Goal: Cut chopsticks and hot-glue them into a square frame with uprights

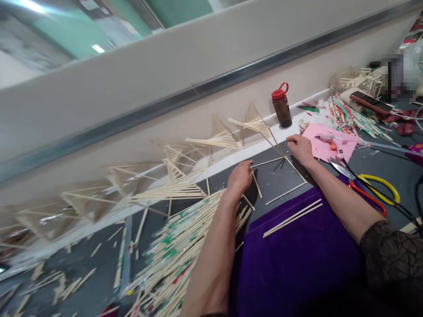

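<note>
Wooden stick frame point(295, 170), left fingers point(246, 165) bent at one corner, right fingers point(293, 139) curled nearby, grips unclear

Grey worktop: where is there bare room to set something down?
Mostly bare: between pink paper and the yellow scissors handle; inside the stick frame beside the left hand. Crowded: the stick pile, and along the wall.

I have a grey table point(286, 178) before me, with a red-lidded bottle point(282, 110) standing at its back. Left of the bottle runs a row of stick models point(175, 189); right of it lie wrapped sticks point(346, 113). Nearer me than the bottle are a stick frame point(295, 170) and, off to its right, a pink sheet point(320, 153). Well left, nearer me, spreads my stick pile point(178, 246).
</note>
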Motion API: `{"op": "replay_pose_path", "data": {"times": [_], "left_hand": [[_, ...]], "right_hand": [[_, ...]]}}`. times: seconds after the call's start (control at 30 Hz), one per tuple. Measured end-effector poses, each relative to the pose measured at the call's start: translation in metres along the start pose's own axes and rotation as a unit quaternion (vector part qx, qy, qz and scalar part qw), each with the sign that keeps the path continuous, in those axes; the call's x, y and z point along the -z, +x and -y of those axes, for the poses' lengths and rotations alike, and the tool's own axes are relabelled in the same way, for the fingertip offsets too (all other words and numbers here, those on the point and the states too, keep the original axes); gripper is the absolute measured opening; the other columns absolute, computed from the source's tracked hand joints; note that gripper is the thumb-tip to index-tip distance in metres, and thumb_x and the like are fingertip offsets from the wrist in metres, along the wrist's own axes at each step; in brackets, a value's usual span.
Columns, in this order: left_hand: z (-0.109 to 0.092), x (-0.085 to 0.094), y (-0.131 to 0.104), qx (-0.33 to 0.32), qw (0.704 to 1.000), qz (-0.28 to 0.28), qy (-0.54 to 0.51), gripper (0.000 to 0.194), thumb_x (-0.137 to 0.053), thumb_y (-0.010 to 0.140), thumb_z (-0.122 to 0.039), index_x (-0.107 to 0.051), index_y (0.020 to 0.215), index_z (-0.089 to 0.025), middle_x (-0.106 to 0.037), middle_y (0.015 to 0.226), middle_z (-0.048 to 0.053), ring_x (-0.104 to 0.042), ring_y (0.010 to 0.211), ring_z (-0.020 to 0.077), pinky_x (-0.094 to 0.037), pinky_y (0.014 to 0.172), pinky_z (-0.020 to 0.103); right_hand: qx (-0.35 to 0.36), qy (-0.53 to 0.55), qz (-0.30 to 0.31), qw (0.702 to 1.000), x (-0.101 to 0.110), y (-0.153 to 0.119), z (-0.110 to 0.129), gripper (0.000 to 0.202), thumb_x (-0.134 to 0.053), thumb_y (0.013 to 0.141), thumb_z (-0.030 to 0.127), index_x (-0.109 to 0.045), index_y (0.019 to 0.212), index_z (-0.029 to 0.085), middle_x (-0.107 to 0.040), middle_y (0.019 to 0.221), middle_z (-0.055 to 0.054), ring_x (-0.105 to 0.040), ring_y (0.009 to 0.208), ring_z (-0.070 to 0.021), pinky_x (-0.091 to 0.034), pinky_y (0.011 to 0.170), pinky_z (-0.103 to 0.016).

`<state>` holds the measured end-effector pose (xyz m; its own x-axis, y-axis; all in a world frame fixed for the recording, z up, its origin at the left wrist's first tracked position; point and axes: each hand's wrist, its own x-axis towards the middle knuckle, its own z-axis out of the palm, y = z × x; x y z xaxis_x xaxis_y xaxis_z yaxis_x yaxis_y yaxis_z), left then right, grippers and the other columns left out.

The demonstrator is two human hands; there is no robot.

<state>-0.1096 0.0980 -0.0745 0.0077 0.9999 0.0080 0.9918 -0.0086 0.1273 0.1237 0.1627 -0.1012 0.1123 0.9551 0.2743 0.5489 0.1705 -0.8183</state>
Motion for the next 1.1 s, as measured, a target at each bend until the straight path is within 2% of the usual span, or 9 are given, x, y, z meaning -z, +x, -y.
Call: {"op": "replay_pose_path", "data": {"times": [0.1,0.27,0.5,0.6,0.77,0.97,1.1], "left_hand": [[-0.009,-0.002,-0.004,0.017,0.999,0.032,0.016,0.050,-0.038,0.094,-0.010,-0.060,0.139,-0.010,-0.063,0.141,0.017,-0.062,0.128,0.0257,-0.045,0.110,0.035],[-0.013,-0.008,-0.008,0.028,0.998,0.050,-0.003,0.048,-0.036,0.099,-0.017,-0.059,0.141,-0.012,-0.067,0.136,0.016,-0.063,0.126,0.0264,-0.047,0.106,0.034],[-0.010,-0.010,-0.017,0.020,0.998,0.055,-0.026,0.046,-0.040,0.095,-0.014,-0.067,0.133,-0.015,-0.070,0.132,0.011,-0.065,0.124,0.0239,-0.047,0.103,0.030],[-0.010,-0.011,-0.023,0.006,0.998,0.048,-0.030,0.047,-0.041,0.094,-0.011,-0.069,0.130,-0.016,-0.071,0.131,0.010,-0.065,0.124,0.0244,-0.047,0.104,0.031],[-0.012,-0.012,-0.035,-0.014,0.999,0.043,-0.019,0.050,-0.045,0.087,-0.006,-0.071,0.129,-0.016,-0.071,0.131,0.010,-0.065,0.123,0.0248,-0.047,0.105,0.032],[-0.008,-0.017,-0.041,-0.092,0.995,0.038,-0.007,0.040,-0.053,0.082,-0.008,-0.078,0.112,-0.017,-0.073,0.124,0.010,-0.066,0.118,0.0243,-0.047,0.105,0.032],[-0.003,-0.024,-0.041,-0.094,0.995,0.018,-0.020,0.031,-0.058,0.082,-0.012,-0.079,0.104,-0.019,-0.074,0.118,0.010,-0.067,0.113,0.0243,-0.049,0.102,0.033]], "right_hand": [[0.021,0.014,0.007,1.000,0.006,-0.005,-0.001,0.033,-0.053,0.082,0.012,-0.079,0.099,0.021,-0.080,0.105,-0.002,-0.073,0.099,-0.0177,-0.053,0.092,-0.029],[0.058,0.007,0.032,0.998,0.022,-0.020,-0.001,0.034,-0.052,0.080,0.012,-0.080,0.097,0.020,-0.080,0.100,-0.001,-0.073,0.095,-0.0179,-0.054,0.090,-0.030],[0.112,-0.036,0.117,0.986,0.032,-0.047,0.005,0.034,-0.053,0.082,0.012,-0.080,0.102,0.018,-0.080,0.103,-0.004,-0.072,0.096,-0.0200,-0.053,0.089,-0.031],[0.145,-0.080,0.164,0.972,0.036,-0.059,0.006,0.033,-0.054,0.082,0.012,-0.079,0.102,0.019,-0.079,0.104,-0.004,-0.072,0.097,-0.0201,-0.053,0.088,-0.032],[0.207,-0.158,0.250,0.933,0.040,-0.080,0.012,0.030,-0.057,0.083,0.016,-0.079,0.103,0.023,-0.077,0.107,-0.004,-0.071,0.093,-0.0194,-0.051,0.081,-0.031],[0.227,-0.207,0.271,0.912,0.037,-0.091,0.017,0.028,-0.057,0.088,0.021,-0.077,0.107,0.022,-0.076,0.110,-0.004,-0.069,0.094,-0.0192,-0.047,0.077,-0.030],[0.239,-0.224,0.281,0.902,0.036,-0.092,0.016,0.026,-0.057,0.090,0.023,-0.078,0.106,0.023,-0.075,0.112,-0.004,-0.068,0.098,-0.0190,-0.046,0.076,-0.029]]}}
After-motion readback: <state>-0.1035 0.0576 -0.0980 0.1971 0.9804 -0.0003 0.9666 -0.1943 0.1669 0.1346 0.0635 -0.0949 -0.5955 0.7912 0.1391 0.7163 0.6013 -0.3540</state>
